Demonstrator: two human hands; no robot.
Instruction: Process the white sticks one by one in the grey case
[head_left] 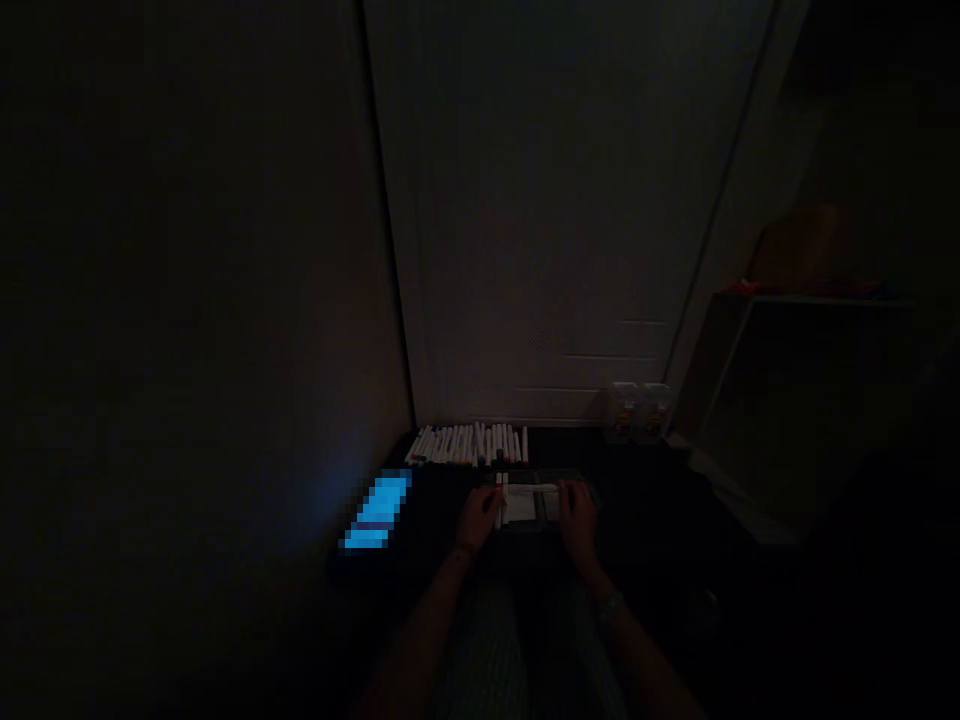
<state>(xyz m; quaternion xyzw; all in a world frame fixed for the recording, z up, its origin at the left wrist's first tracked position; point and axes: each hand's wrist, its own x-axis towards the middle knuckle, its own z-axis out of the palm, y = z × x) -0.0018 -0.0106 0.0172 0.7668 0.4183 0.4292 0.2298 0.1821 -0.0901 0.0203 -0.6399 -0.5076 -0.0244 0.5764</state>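
In the dim light, a slim white marker (534, 488) lies crosswise between my two hands. My left hand (478, 515) is closed near its left end, and my right hand (577, 512) pinches the right end. Below them is a shallow clear case (547, 522) with a pale inside. A couple of white markers (501, 508) stand lengthwise at the case's left side, close to my left fingertips. Darkness hides the exact finger contact.
A row of several white markers (465, 445) lies along the back of the dark table (637, 510). Two clear containers (637, 412) stand at the back right. A glowing, pixelated screen (377, 510) is at the left. Walls rise behind and left; a shelf unit (750, 400) stands right.
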